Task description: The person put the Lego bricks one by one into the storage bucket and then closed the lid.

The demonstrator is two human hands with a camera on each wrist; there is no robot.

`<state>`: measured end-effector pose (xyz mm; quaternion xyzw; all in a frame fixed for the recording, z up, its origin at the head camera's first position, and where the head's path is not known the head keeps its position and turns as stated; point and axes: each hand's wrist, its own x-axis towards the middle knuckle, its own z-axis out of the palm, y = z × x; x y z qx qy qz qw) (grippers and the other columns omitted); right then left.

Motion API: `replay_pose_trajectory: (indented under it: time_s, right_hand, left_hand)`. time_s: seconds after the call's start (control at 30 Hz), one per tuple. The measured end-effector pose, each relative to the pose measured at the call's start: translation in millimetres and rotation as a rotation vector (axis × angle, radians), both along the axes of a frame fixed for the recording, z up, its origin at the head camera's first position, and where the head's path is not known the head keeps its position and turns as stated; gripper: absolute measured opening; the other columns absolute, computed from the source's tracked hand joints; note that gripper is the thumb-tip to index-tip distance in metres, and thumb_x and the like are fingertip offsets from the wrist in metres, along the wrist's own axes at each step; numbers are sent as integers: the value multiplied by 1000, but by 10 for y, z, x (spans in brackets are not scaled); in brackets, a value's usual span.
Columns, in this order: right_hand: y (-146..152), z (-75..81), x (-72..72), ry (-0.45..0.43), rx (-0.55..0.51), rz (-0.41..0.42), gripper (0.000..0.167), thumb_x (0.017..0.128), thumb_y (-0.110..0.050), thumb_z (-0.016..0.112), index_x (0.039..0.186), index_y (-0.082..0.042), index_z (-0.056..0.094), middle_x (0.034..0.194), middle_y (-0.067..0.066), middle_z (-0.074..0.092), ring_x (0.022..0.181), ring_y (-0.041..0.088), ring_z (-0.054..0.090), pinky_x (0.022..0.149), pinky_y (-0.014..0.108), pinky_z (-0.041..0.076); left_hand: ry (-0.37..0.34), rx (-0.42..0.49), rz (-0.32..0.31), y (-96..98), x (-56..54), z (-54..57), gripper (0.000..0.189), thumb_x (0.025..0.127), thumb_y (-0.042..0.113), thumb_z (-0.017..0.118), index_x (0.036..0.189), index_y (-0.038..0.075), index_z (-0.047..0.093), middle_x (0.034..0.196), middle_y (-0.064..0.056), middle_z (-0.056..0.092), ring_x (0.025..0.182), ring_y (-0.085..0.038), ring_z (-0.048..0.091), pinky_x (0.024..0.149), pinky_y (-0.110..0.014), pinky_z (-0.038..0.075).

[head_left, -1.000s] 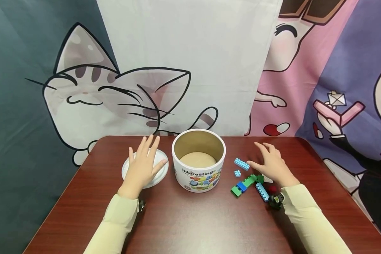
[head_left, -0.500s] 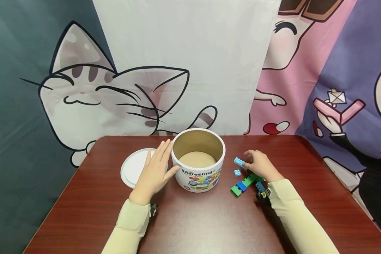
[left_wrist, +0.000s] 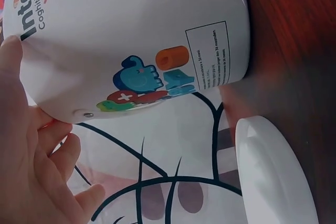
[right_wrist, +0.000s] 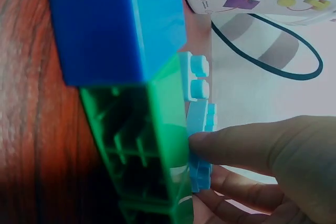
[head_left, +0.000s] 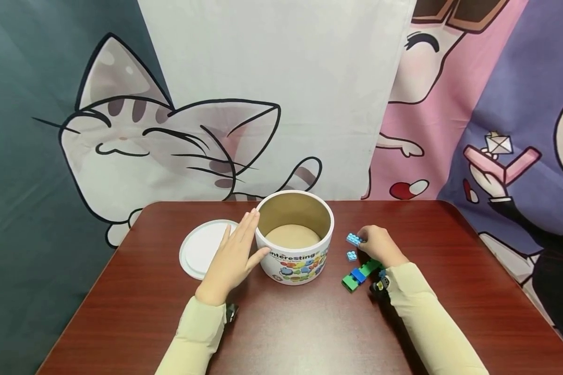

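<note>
My left hand (head_left: pixel 232 258) lies with straight fingers against the left side of a white bucket (head_left: pixel 293 271), which stands without its lid. In the left wrist view, the fingertips touch the bucket near its rim. To the right of the bucket, my right hand (head_left: pixel 381 248) pinches a long light blue toy brick (head_left: pixel 353 239). The right wrist view has the thumb on one side of this brick (right_wrist: pixel 199 171) and fingers on the other. A small light blue brick (head_left: pixel 352 255) sits just nearer than it. Joined green and blue bricks (head_left: pixel 358 275) lie under the right wrist, partly hidden.
A round white lid (head_left: pixel 198 253) lies flat on the brown table (head_left: pixel 286 328), left of the bucket and partly behind my left hand. The bucket's inside shows a bare bottom. A cartoon-printed cloth (head_left: pixel 286 78) hangs behind the table's far edge.
My left hand has moved right, from over the lid to the bucket's side. My right hand has moved left and its spread fingers have come together on the long light blue brick.
</note>
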<state>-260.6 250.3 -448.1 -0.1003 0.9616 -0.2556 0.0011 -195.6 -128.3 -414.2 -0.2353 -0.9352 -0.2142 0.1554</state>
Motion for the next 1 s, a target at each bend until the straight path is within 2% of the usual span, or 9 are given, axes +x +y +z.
replay_pose_trajectory:
  time_s: [0.17, 0.4, 0.6, 1.0]
  right_hand:
    - [-8, 4, 28, -19, -21, -18, 17, 86, 2, 73, 101, 9, 72, 92, 20, 71, 79, 28, 63, 73, 45, 59]
    - [-36, 76, 69, -12, -52, -24, 24, 88, 0, 73, 109, 13, 69, 102, 26, 70, 91, 36, 67, 83, 51, 58]
    - [-53, 149, 115, -8, -99, -41, 31, 91, -4, 73, 117, 11, 67, 111, 28, 68, 99, 39, 66, 89, 53, 57]
    - [-108, 296, 226, 156, -177, -23, 28, 88, -6, 76, 113, 5, 70, 107, 22, 71, 89, 32, 67, 82, 50, 59]
  left_hand:
    - [29, -2, 1, 15, -2, -7, 80, 101, 45, 59, 162, 6, 23, 167, -9, 26, 154, -24, 22, 120, -62, 20]
    - [15, -4, 13, 6, 5, -8, 81, 101, 46, 58, 162, 7, 21, 168, -7, 21, 154, -22, 20, 121, -60, 20]
    - [8, -2, 4, 4, -8, 2, 81, 102, 46, 58, 162, 7, 21, 168, -8, 22, 154, -23, 20, 122, -56, 19]
    - [7, 27, -3, 17, 1, -7, 81, 101, 43, 60, 162, 5, 22, 167, -10, 24, 154, -24, 20, 123, -55, 18]
